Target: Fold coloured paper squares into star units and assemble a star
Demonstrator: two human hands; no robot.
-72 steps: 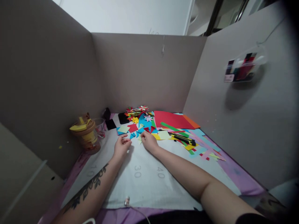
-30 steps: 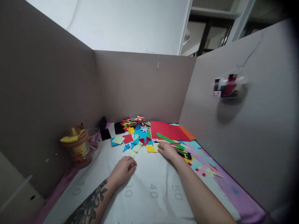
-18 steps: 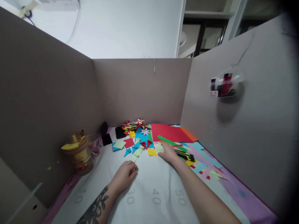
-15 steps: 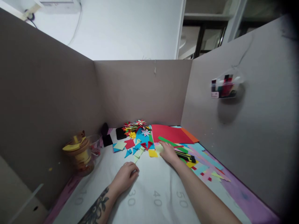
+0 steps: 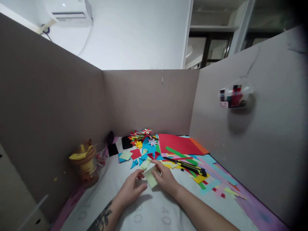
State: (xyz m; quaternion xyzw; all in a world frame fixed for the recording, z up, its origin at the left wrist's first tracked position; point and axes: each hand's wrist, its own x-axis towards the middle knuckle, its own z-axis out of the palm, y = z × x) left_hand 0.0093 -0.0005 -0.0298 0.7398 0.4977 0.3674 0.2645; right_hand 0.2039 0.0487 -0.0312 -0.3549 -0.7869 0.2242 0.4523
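Note:
Between my two hands is a small pale green paper square (image 5: 151,179), tilted above the white mat. My right hand (image 5: 166,180) pinches its right edge between thumb and fingers. At its left side, my left hand (image 5: 132,187) has thumb and fingers apart, the fingertips close to the paper's corner. Just beyond lie folded pale green pieces (image 5: 145,164), blue folded pieces (image 5: 134,164) and red folded pieces (image 5: 156,155). A black and yellow utility knife (image 5: 192,167) rests to the right of my right hand.
Paper stars (image 5: 139,144) are heaped at the back, beside red sheets (image 5: 179,143). Paper strips and scraps (image 5: 211,186) cover the right side. A lidded cup (image 5: 84,163) stands left, near a phone (image 5: 126,142). Grey partitions (image 5: 146,99) enclose the table; a clear container (image 5: 234,98) hangs right.
My right hand has come back from beside the knife toward the middle, bringing the pale green square. My left hand has moved slightly right and its fingers have opened. The view has tilted up slightly.

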